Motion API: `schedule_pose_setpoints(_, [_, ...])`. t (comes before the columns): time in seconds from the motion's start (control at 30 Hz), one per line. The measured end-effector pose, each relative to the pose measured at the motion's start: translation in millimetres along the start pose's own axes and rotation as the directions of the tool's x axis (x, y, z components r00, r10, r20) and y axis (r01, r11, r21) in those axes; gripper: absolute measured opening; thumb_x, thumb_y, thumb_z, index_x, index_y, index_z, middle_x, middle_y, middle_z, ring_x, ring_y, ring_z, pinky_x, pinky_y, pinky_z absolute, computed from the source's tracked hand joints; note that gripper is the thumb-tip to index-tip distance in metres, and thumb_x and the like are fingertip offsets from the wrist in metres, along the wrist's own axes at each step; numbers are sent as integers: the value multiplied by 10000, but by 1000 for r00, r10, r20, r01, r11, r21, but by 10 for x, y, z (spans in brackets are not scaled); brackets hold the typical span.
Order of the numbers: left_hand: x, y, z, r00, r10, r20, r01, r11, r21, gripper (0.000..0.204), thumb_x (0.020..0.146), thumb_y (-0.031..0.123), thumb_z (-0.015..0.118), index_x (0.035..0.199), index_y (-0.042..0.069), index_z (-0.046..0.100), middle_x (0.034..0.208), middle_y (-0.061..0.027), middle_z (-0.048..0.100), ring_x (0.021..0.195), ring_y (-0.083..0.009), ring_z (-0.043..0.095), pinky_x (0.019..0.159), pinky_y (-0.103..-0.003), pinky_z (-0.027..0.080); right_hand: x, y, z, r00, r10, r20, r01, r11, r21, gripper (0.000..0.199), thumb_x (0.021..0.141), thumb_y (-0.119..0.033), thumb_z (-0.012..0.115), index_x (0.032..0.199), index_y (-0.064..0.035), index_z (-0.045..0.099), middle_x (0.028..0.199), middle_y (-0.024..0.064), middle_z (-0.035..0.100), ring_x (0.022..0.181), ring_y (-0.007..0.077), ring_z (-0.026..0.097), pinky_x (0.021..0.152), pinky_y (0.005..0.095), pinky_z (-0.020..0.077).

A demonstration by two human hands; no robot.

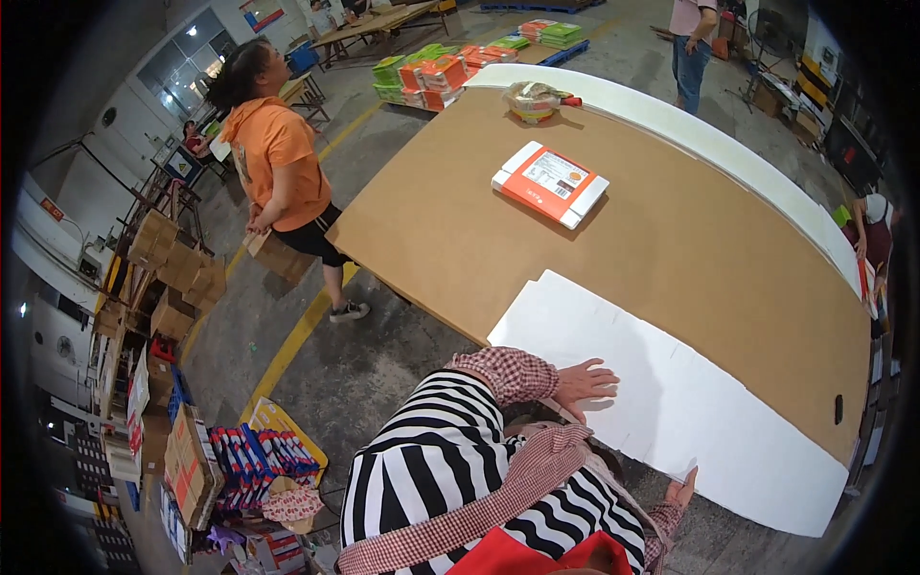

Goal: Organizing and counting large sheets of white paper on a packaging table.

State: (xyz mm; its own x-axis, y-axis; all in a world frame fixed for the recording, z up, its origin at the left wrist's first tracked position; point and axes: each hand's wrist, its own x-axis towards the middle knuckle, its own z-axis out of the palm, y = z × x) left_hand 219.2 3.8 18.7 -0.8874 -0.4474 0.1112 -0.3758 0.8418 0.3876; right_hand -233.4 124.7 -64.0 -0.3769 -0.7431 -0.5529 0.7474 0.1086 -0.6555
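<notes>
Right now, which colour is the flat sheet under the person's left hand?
White: the flat sheet under the left hand shows best in the head view.

A grey concrete floor (pixel 383 144) with a yellow painted line (pixel 287 345) runs past cluttered shelving (pixel 144 316) (cardboard boxes stacked there); bright windows (pixel 187 57) light the far wall.

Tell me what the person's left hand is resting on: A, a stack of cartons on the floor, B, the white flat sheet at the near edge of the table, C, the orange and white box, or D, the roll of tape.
B. The left hand lies flat, fingers spread, on the white flat sheet, while the orange and white box sits farther off on the brown table.
</notes>
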Motion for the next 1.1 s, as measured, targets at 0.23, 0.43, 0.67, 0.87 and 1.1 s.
schedule_pose_setpoints(0.23, [51, -62, 79, 982, 123, 141, -133, 989, 66, 1063, 684, 811, 500, 1493, 172, 243, 1569, -170, 77, 1447, -355, 53, 1099, -637, 17, -51, 9, 132, 998, 44, -48, -38, 992, 122, 502, 874, -145, 674, 1309, 18, 486, 1288, 116, 559, 1173, 243, 543, 1003, 383, 460])
schedule_pose_setpoints(0.43, [133, 30, 19, 977, 89, 196, -112, 988, 109, 1032, 724, 794, 466, 1512, 196, 172, 1575, -160, 42, 1453, -343, 18, 1112, -615, -5, -129, 42, 316, 888, -453, -84, 347, 777, -526, 465, 878, -73, 654, 1292, 51, 483, 1249, 144, 572, 1090, 230, 575, 932, 343, 468])
schedule_pose_setpoints(0.67, [122, 91, -8, 967, 80, 242, -118, 982, 145, 1018, 742, 794, 449, 1513, 196, 160, 1574, -160, 28, 1452, -339, 8, 1119, -603, -22, -314, 150, 333, 797, -603, -33, 415, 586, -696, 392, 877, -83, 659, 1208, 90, 538, 1151, 144, 620, 1019, 230, 592, 907, 355, 463])
schedule_pose_setpoints(0.87, [128, 94, -22, 957, 66, 283, -112, 982, 150, 1026, 731, 780, 482, 1514, 198, 160, 1576, -152, 37, 1451, -341, 20, 1118, -609, 5, -372, 159, 424, 781, -623, -40, 497, 660, -564, 373, 860, -109, 678, 1147, 101, 565, 1106, 133, 638, 976, 204, 592, 866, 339, 468])
schedule_pose_setpoints(1.1, [174, 28, 82, 951, 51, 304, -127, 963, 236, 1053, 698, 835, 422, 1504, 193, 204, 1567, -173, 85, 1441, -372, 67, 1100, -641, 30, -316, -30, 394, 864, -460, -205, 397, 872, -287, 532, 812, 43, 650, 1312, 16, 470, 1258, 111, 560, 1142, 208, 534, 958, 327, 426])
